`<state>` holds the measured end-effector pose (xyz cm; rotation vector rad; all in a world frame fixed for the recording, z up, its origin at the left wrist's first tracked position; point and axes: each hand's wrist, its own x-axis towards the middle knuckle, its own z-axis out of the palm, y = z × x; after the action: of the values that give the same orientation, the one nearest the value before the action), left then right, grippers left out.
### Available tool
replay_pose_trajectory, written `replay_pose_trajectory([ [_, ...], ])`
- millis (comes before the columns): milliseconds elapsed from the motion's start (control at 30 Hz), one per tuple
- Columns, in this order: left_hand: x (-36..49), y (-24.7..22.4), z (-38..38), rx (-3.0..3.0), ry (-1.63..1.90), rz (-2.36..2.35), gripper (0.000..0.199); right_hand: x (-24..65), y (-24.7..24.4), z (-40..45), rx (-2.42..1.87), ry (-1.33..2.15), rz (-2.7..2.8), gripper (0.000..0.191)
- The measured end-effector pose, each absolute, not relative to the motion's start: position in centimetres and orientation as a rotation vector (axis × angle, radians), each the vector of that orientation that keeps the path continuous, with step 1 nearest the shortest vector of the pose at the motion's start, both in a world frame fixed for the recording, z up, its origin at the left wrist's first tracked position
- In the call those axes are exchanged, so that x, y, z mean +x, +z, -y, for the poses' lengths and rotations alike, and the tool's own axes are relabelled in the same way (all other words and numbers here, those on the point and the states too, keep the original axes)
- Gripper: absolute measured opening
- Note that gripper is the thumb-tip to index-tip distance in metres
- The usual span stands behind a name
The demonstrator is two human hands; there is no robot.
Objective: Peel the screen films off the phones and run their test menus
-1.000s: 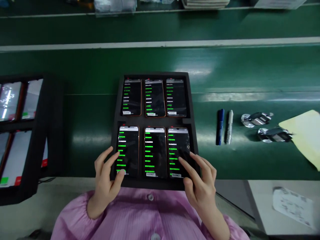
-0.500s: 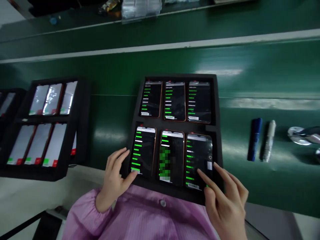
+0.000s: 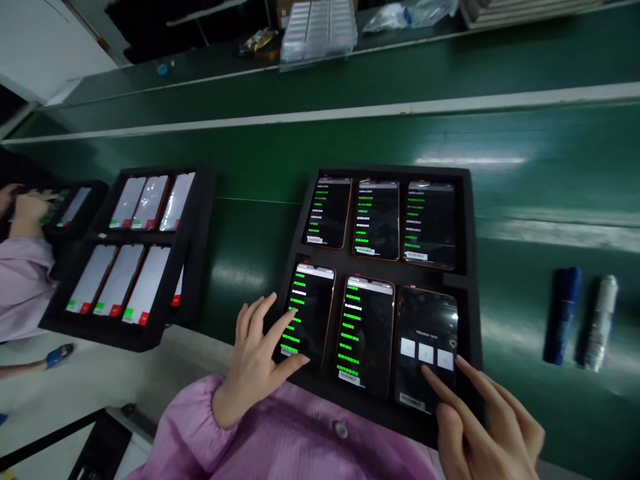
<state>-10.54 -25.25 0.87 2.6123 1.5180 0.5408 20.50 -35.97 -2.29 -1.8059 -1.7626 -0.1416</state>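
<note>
A black tray (image 3: 470, 233) before me holds several phones in two rows, screens up. My right hand (image 3: 493, 417) has its fingers apart, the index fingertip at the screen of the lower-right phone (image 3: 425, 310). That screen reads "Vibrator test" above three white squares. My left hand (image 3: 257, 363), fingers spread, reaches over the tray's left edge, its index finger over the lower-left phone (image 3: 315, 300). The lower-left phone and the lower-middle phone (image 3: 367, 333) show lists of mostly green text. Similar lists show on the upper-row phones, such as the upper-middle phone (image 3: 377, 217). Neither hand grips anything.
To the left, another tray (image 3: 105, 340) carries phones with white screens. Beyond it, another person's hand (image 3: 30, 210) is at a further tray. A blue marker (image 3: 563, 317) and a silver-white marker (image 3: 600, 323) lie on the right. Clear plastic trays (image 3: 320, 30) stand at the back.
The lower-right phone's screen went from a text list to the vibrator page. My left index finger moved over the lower-left phone. The view shifted left, bringing another person's hand into sight.
</note>
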Motion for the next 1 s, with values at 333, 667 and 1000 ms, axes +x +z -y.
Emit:
replay_pose_trajectory([
  [333, -12.2, -0.1, 27.3, 2.639, 0.576, -1.361, 0.050, 20.7, -2.9, 36.0, -1.773, -0.099, 1.721, 0.030],
  [667, -12.7, -0.8, 27.9, 2.664, 0.503, -1.304, 0.055, 20.7, -2.6, 35.9, -1.775, -0.096, 1.729, 0.029],
  [1000, -12.9, -1.4, 27.9, 2.663, 0.472, -1.280, 0.063, 20.2, -2.1, 35.8, -1.818, -0.091, 1.715, 0.026],
])
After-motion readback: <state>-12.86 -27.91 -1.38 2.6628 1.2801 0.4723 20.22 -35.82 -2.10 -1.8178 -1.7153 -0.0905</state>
